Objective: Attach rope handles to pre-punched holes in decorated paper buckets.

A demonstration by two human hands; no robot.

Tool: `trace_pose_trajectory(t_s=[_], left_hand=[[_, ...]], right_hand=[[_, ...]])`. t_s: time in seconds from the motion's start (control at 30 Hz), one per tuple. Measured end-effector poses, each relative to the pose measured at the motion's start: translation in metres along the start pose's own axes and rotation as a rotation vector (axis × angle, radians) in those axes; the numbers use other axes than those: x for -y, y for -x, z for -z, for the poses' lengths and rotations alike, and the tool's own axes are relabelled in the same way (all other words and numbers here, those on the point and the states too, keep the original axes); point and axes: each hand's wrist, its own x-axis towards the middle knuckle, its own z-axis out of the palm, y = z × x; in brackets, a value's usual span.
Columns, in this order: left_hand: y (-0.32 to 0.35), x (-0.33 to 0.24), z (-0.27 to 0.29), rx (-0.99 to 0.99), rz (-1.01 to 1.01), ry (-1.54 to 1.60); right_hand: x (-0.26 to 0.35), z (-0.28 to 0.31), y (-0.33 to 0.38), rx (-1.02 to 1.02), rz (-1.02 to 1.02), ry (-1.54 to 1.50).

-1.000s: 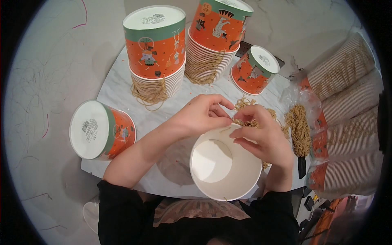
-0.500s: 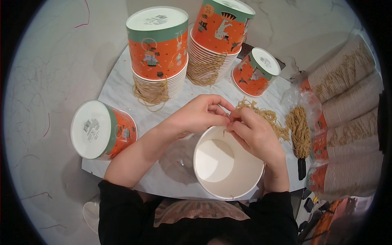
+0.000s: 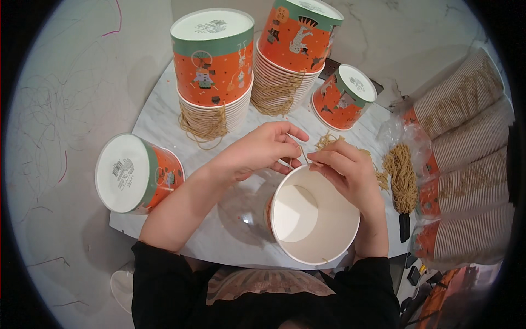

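Note:
An open paper bucket (image 3: 312, 216), white inside and orange outside, lies tilted toward me at the near edge of the marble table (image 3: 159, 118). My left hand (image 3: 263, 149) and my right hand (image 3: 345, 167) meet just above its far rim. Both pinch a thin tan string (image 3: 301, 151) between the fingertips. A loose bundle of the same string (image 3: 400, 175) lies to the right of my right hand.
Two upside-down stacks of orange buckets (image 3: 216, 66) (image 3: 293, 49) with string loops stand at the back. A single bucket (image 3: 342, 96) sits behind my hands; another (image 3: 137, 172) lies on its side at left. Bagged sleeves of nested cups (image 3: 466, 159) lie along the right.
The open bucket has shifted slightly right and nearer. My hands stay together at its rim, fingers working the string.

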Motion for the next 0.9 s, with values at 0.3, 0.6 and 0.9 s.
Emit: trace_pose_trajectory(t_s=[0.3, 0.6, 0.9], left_hand=[[-0.008, 0.01, 0.006, 0.012, 0.046, -0.072], [-0.009, 0.018, 0.007, 0.056, -0.192, -0.497], [-0.006, 0.014, 0.005, 0.043, -0.125, -0.644]], right_hand=[[-0.011, 0.004, -0.001, -0.025, -0.126, -0.317], [-0.007, 0.006, 0.005, -0.033, -0.349, -0.995], [-0.019, 0.006, 0.007, -0.093, -0.436, -1.082]])
